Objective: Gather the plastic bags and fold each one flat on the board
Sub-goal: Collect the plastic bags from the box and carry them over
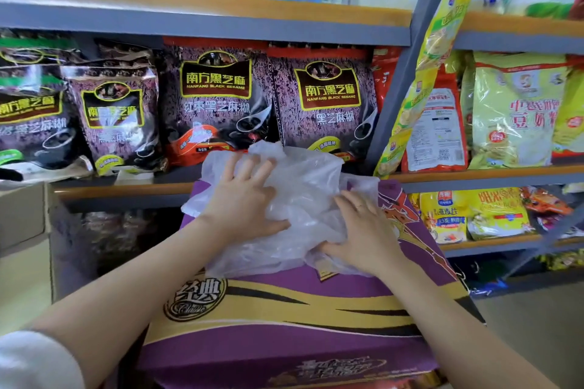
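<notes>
Under both palms, in the head view, lies a crumpled heap of thin, translucent white plastic bags point(303, 199), resting on the far end of a purple and gold printed cardboard board point(284, 309) that slopes toward the viewer. The left hand point(243, 199) lies flat on the heap's left part, fingers straight and spread, thumb stretched out toward the right along the plastic; it presses and pinches nothing. Beyond its fingertips the plastic bunches up in a loose ridge against the shelf goods. The right hand point(363, 230) rests on the heap's right edge, fingers straight and close together, pointing up and left, with a thin ring on one finger. Its thumb lies low on the plastic, near the board's surface, and a fold of the bag spills out below the heel of that hand. Between the two thumbs the plastic is wrinkled and puffed, not flat. Past the fingers of both hands stands a grey metal shelf rack point(205, 27) holding dark purple sesame-paste packets point(215, 104); to the right of the right hand's fingers stand yellow food packets point(512, 114).
</notes>
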`<state>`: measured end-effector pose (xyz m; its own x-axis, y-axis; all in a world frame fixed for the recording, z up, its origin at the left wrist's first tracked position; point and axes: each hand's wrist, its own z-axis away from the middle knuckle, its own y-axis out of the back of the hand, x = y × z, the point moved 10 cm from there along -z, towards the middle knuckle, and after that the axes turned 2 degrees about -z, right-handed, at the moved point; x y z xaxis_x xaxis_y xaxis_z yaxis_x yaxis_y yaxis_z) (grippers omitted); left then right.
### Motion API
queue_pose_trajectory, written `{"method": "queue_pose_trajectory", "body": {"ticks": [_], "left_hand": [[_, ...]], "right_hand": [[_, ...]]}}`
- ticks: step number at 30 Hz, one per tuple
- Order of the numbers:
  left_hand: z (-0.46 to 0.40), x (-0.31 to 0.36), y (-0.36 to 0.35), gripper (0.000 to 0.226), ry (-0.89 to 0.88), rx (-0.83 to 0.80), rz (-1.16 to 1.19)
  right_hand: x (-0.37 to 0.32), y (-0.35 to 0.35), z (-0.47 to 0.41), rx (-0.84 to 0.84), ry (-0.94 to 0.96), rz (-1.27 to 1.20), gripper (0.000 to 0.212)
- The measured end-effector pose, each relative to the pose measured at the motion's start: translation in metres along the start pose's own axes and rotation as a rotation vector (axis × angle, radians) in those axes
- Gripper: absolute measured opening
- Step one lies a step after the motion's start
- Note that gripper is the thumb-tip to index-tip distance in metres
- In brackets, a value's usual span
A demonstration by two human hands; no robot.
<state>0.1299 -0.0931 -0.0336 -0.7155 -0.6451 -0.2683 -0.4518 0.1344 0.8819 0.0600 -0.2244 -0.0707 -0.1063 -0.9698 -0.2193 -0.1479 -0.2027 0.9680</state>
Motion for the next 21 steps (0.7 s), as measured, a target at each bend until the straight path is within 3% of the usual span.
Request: {"method": "queue_pose_trajectory", "body": {"ticks": [3, 5, 8, 11, 14, 18, 21], "left_hand": [[-0.006, 0.003, -0.012, 0.074, -0.05, -0.12, 0.094], [-0.004, -0.007, -0.025, 0.094, 0.062, -0.257, 0.257], [0.009, -0.019, -0.021, 0.093, 0.249, -0.146, 0.539], [0.021, -0.027, -0.023, 0.09, 0.348, -0.089, 0.524], [0.023, -0.036, -0.029, 0.081, 0.404, -0.155, 0.422], [0.025, -0.05, -0.013, 0.076, 0.479, -0.197, 0.453], [0.021, -0.043, 0.034, 0.072, 0.393, -0.014, 0.286]], "right_hand": [[0.004, -0.004, -0.001, -0.028, -0.059, -0.103, 0.093], [0.004, -0.004, 0.003, -0.004, -0.091, -0.138, 0.086], [-0.006, -0.003, 0.014, 0.043, -0.153, -0.238, 0.075], [-0.032, -0.013, 0.024, -0.011, -0.161, -0.248, 0.099], [-0.057, -0.02, 0.03, -0.022, -0.144, -0.185, 0.116], [-0.065, -0.018, 0.019, 0.061, -0.034, -0.069, 0.067], [-0.053, -0.001, 0.026, 0.161, 0.042, -0.051, 0.03]]}}
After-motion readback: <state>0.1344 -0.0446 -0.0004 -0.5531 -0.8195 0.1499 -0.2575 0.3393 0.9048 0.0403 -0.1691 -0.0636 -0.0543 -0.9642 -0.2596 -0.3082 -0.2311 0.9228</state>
